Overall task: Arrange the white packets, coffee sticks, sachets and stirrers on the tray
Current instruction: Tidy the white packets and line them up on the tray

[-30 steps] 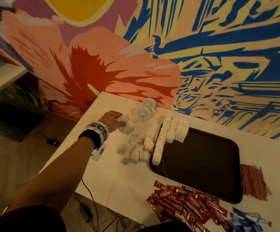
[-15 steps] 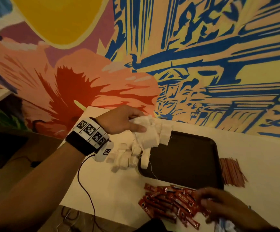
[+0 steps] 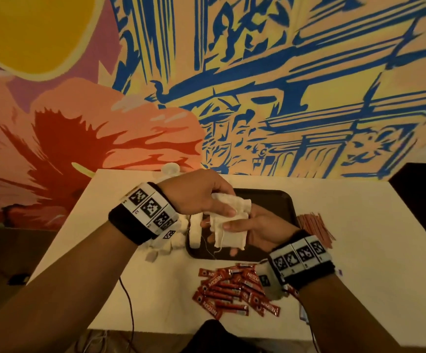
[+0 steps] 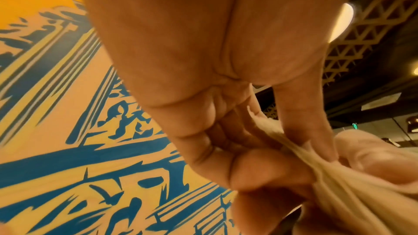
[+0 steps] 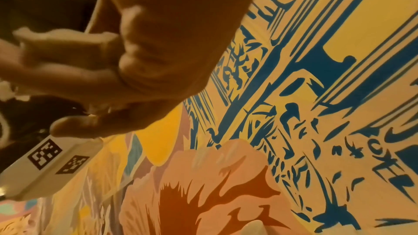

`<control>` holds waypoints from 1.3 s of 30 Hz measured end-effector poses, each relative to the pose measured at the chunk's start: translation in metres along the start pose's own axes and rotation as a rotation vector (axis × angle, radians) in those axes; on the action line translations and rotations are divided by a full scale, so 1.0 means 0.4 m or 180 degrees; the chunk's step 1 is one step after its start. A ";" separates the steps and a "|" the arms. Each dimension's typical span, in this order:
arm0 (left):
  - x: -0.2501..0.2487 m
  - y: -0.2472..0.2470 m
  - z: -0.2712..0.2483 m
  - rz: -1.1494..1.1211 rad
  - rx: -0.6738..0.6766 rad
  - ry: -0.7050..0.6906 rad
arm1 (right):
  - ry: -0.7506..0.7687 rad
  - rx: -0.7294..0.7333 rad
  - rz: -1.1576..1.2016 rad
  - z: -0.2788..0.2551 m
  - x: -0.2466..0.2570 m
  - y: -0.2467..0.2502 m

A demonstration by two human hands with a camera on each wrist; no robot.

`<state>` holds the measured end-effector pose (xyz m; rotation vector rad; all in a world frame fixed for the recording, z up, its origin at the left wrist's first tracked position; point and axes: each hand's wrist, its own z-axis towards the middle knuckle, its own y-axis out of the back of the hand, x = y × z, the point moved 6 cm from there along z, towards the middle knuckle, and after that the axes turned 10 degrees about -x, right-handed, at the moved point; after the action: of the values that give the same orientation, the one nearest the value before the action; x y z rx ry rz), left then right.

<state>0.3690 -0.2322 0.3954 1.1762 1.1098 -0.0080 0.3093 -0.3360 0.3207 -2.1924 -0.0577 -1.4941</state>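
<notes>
beneath a bright painted mural, both hands now meet over the dark tray (image 3: 287, 200) — a second ago the left hand (image 3: 196, 193) reached alone at the table's far side. it pinches a bunch of white packets (image 3: 229, 225), and the right hand (image 3: 255, 229) seems to cup them from below, thumb on top. coffee sticks (image 3: 234, 289) and stirrers (image 3: 313, 226) wait on the table — packets look next for the tray.
</notes>
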 end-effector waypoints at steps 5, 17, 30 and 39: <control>-0.003 0.045 0.022 -0.0121 -0.1024 -0.0020 | 0.0334 -0.0266 0.0225 0.000 0.042 0.027; -0.008 -0.089 0.076 -0.1612 -0.1651 0.0648 | 0.0825 -0.1600 0.0152 -0.036 0.165 0.195; -0.080 -0.185 0.145 -0.2134 -0.2478 0.1024 | 0.0509 -0.1777 0.0334 -0.108 0.193 0.365; -0.118 -0.142 0.166 -0.2677 -0.2815 0.1013 | 0.0604 -0.1785 0.0018 -0.117 0.253 0.419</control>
<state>0.3605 -0.3305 0.3838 -0.1228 1.5861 0.0204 0.3597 -0.5264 0.3628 -2.4384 0.4850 -1.8780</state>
